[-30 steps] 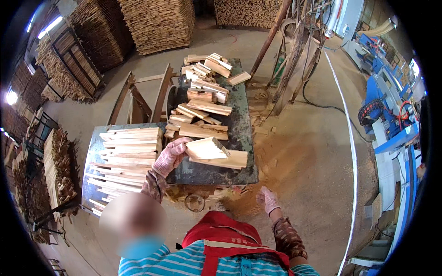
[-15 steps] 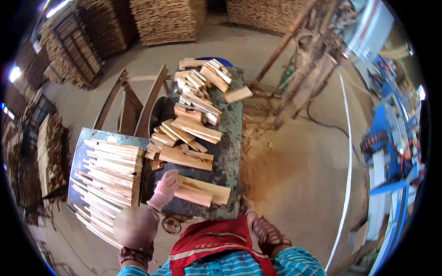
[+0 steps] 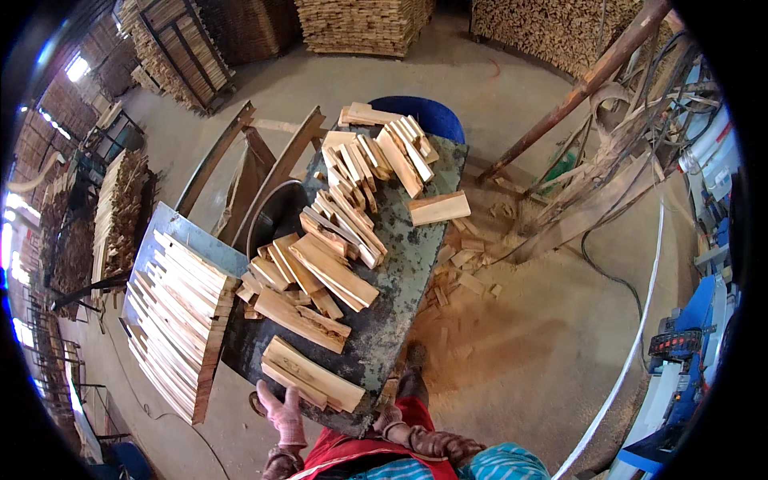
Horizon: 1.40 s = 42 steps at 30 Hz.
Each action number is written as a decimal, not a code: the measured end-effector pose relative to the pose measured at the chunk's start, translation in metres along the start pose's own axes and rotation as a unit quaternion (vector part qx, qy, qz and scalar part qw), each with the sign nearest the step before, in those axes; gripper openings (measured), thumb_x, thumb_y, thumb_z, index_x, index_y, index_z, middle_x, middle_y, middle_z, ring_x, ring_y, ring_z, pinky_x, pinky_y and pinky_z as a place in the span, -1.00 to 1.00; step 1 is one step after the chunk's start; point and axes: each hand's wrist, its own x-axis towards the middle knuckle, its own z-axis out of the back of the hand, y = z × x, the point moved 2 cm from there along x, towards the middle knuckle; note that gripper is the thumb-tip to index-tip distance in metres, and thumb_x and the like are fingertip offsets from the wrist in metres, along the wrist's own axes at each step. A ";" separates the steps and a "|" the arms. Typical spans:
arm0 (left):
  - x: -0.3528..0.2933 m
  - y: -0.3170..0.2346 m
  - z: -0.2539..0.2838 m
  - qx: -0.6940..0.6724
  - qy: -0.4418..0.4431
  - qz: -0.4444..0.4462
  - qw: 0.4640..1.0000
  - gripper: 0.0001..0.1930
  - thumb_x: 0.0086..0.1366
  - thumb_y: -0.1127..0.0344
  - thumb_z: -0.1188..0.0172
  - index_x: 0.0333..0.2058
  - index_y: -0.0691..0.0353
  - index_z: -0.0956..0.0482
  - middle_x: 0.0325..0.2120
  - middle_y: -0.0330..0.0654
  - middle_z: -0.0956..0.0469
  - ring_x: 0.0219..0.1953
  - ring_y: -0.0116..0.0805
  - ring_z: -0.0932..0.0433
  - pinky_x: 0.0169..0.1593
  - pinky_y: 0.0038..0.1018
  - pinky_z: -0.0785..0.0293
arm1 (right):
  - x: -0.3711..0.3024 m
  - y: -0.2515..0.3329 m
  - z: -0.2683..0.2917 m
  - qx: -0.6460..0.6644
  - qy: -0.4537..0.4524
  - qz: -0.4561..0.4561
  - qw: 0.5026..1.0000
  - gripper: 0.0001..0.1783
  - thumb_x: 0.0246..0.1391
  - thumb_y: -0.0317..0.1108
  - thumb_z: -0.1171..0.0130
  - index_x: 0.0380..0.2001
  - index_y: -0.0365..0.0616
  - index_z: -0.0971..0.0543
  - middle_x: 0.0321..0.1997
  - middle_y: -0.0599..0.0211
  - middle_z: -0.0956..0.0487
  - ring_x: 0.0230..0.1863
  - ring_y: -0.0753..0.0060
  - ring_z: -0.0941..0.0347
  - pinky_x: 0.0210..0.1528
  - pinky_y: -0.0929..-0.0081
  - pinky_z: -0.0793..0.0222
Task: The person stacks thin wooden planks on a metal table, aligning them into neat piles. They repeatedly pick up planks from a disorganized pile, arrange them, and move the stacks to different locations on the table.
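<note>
My left hand (image 3: 284, 414), in a pinkish knit glove, is at the front left edge of the dark metal worktable (image 3: 404, 284). Its fingers are apart and hold nothing. Just beyond its fingertips, two short wooden boards (image 3: 316, 374) lie side by side on the tabletop. My right hand (image 3: 390, 422), also gloved, is low at the table's front edge, close to my red apron (image 3: 336, 452). Its fingers are too small and partly hidden to read. Farther up the table lies a loose heap of short wood pieces (image 3: 328, 268).
Long wood strips (image 3: 176, 320) lie on a lower side table at left. A blue tub (image 3: 432, 116) stands behind the worktable. Offcuts and sawdust (image 3: 472, 260) cover floor at right, near a slanted pole (image 3: 576, 92) and a cable (image 3: 612, 280). Stacked lumber (image 3: 360, 24) stands behind.
My left hand has let go of the two boards and drawn back to the table's front edge. My right hand has come in from the right side to the front edge. The view has turned.
</note>
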 end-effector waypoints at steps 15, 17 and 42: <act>-0.019 -0.026 -0.036 -0.268 0.052 0.041 0.961 0.10 0.10 0.39 -0.35 0.49 0.21 0.22 0.45 0.16 -0.02 0.44 -0.01 -0.10 0.45 -0.28 -0.05 | -0.010 -0.040 0.365 0.255 -0.536 0.079 0.801 -0.52 0.29 -0.04 -0.07 -0.06 -0.32 -0.56 -0.08 -0.22 -0.61 -0.05 -0.21 -0.53 0.01 0.05 -0.41; -0.019 -0.029 -0.034 -0.337 0.032 0.036 0.940 0.06 0.15 0.50 -0.26 0.50 0.14 0.25 0.44 0.10 -0.07 0.39 -0.07 -0.18 0.41 -0.31 -0.13 | 0.001 -0.026 0.456 0.307 -0.530 0.126 0.781 -0.51 0.29 -0.08 -0.09 0.04 -0.31 -0.54 0.14 -0.14 -0.56 0.14 -0.04 -0.51 0.18 0.22 -0.38; -0.031 -0.080 -0.068 -0.293 -0.137 0.223 0.920 0.09 -0.10 0.50 -0.24 0.47 0.12 0.04 0.14 0.01 -0.44 0.03 -0.14 -0.53 0.05 -0.35 -0.54 | 0.092 0.123 0.671 -0.059 -0.441 0.271 0.854 -0.36 0.16 0.13 -0.21 0.17 -0.03 -0.44 -0.03 0.14 -0.62 -0.09 0.15 -0.60 -0.16 0.28 -0.56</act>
